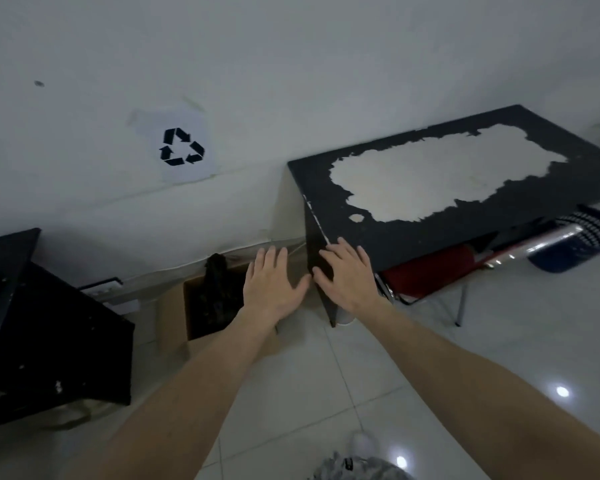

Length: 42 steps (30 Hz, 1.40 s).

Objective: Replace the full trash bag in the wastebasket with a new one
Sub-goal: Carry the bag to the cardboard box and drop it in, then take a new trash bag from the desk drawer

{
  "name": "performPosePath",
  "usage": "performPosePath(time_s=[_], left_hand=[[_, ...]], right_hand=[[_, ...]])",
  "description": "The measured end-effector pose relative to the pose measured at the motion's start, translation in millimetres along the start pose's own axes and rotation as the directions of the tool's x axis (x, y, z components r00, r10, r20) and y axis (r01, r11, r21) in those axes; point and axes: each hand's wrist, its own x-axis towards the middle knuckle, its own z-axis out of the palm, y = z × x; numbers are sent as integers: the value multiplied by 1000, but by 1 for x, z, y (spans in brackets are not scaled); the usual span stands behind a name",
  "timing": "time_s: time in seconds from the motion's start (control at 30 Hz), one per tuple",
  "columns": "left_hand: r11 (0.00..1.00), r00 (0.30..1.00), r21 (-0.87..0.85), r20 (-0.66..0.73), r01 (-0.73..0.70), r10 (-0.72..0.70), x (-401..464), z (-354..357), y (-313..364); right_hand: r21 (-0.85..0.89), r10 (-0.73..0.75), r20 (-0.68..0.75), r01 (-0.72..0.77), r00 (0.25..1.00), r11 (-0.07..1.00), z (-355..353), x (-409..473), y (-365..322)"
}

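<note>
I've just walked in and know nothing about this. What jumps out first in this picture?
Two bare hands, left hand and right hand, stretch forward with fingers spread, holding nothing, in the middle of the view. Just beyond the left hand, a cardboard box on the floor holds a dark trash bag. A recycling sign hangs on the wall above, and a black table with a big worn pale patch stands to the right.
</note>
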Motion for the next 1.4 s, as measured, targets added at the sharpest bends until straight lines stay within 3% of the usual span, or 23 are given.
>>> performPosePath(time_s=[0.17,0.4,0.6,0.87,0.93,1.0,1.13,1.4], left_hand=[[998,998,3,-5,-62,62,5,16,115],[994,995,-41,-6,-97,97,41,48,332],[990,993,-82,18,-113,115,79,81,493],[988,991,-87,24,-127,130,162,129,629],[986,989,-103,47,-133,139,215,154,698],[985,987,-100,59,-143,149,229,156,712],[984,982,-118,120,-131,145,286,176,804],[1000,990,8,139,-16,14,363,256,953]], right_hand=[[-26,42,-45,-43,998,999,-48,-29,102],[-36,111,-106,-115,988,993,-140,-47,310],[-76,118,-77,-123,990,989,-204,-43,463],[-95,115,-37,-118,993,988,-232,-3,614],[-99,177,-15,-178,984,979,-243,29,696],[-133,165,-6,-164,986,977,-248,35,713],[-135,194,38,-187,980,973,-276,67,818],[-151,113,197,-84,974,985,-284,117,1014]])
